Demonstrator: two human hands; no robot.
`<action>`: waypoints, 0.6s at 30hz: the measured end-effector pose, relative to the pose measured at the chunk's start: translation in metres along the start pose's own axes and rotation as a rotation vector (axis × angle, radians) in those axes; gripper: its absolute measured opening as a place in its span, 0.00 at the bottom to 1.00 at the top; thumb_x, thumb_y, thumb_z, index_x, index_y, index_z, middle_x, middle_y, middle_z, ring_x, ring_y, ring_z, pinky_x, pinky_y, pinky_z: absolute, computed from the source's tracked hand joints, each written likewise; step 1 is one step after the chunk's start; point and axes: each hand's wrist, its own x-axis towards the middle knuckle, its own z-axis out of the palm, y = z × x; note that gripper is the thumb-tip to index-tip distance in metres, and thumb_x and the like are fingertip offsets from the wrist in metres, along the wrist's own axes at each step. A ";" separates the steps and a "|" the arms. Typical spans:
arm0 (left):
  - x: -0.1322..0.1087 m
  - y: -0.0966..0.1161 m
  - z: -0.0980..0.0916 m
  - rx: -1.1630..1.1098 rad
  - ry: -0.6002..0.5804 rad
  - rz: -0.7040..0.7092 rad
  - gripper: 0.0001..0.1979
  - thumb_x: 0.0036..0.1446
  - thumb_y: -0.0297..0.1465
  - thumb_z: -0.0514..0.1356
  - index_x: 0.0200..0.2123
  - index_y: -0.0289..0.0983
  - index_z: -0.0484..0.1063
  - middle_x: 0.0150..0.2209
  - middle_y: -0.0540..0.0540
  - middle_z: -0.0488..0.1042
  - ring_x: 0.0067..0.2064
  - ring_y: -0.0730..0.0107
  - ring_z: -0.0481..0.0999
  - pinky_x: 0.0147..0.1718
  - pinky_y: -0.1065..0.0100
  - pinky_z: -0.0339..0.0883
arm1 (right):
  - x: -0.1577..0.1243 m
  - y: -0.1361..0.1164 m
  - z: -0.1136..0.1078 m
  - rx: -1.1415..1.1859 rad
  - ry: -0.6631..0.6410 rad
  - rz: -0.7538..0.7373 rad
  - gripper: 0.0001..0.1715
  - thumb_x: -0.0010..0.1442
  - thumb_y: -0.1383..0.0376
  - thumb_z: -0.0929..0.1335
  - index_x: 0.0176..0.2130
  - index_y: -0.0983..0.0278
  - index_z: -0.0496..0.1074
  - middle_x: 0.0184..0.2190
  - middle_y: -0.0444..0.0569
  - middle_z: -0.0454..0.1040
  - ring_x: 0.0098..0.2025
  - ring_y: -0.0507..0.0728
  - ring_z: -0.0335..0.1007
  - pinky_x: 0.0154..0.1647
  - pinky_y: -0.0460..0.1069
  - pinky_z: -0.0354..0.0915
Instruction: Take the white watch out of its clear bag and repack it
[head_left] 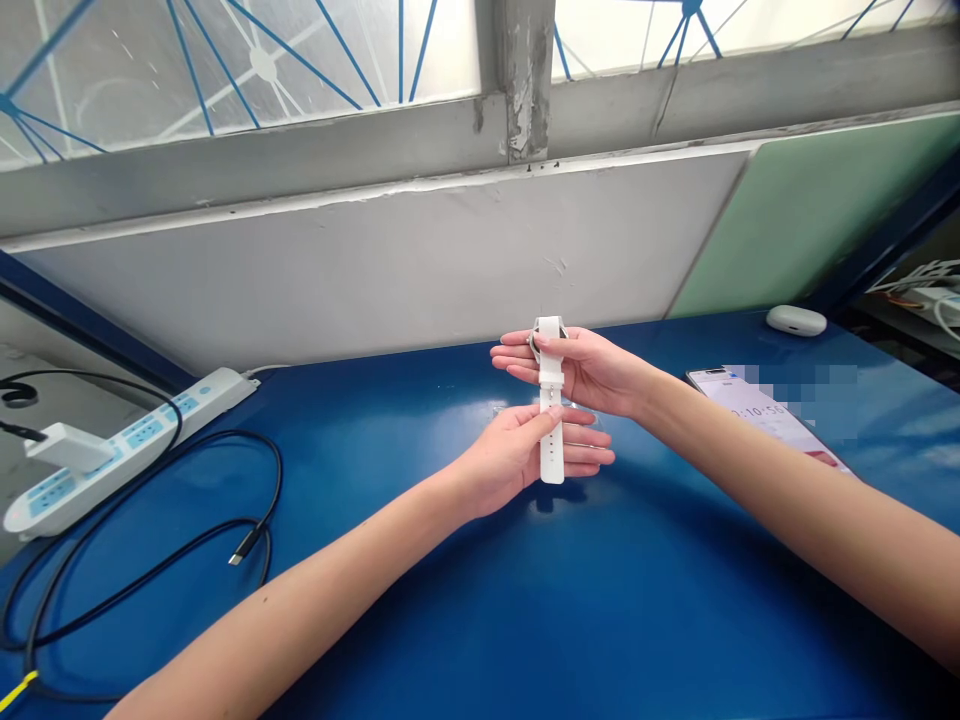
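A white wristwatch (552,455) is held up over the blue table, its strap hanging lengthwise toward me. At the far end, my right hand (592,368) grips the watch by its case, with the thumb on top and the fingers stretched out beneath. My left hand (510,450) pinches the lower strap, thumb above and fingers extended behind it. The buckle shows midway along the strap, between the two hands. Most of the watch face is hidden by the strap and my right thumb.
On the left stands a white power strip (161,425) with a plugged-in charger (67,447). A black cable (279,470) coils across the blue table (480,620). To the right lie a phone (750,400) and a white earbud case (796,320). A wall panel (375,270) rises behind.
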 end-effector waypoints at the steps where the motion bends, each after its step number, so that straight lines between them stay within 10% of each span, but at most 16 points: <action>1: -0.001 0.001 0.001 -0.009 -0.006 -0.011 0.15 0.70 0.32 0.52 0.46 0.27 0.74 0.44 0.30 0.79 0.44 0.53 0.82 0.49 0.51 0.72 | 0.000 0.000 0.000 0.004 0.000 -0.002 0.13 0.67 0.70 0.64 0.49 0.73 0.74 0.52 0.62 0.77 0.56 0.59 0.73 0.63 0.51 0.64; 18: 0.001 0.002 -0.003 -0.033 0.041 0.009 0.14 0.69 0.32 0.54 0.45 0.26 0.73 0.44 0.28 0.79 0.46 0.50 0.81 0.53 0.50 0.68 | -0.001 -0.002 0.004 0.076 0.078 0.008 0.14 0.67 0.69 0.62 0.50 0.68 0.72 0.50 0.56 0.77 0.46 0.58 0.78 0.48 0.52 0.74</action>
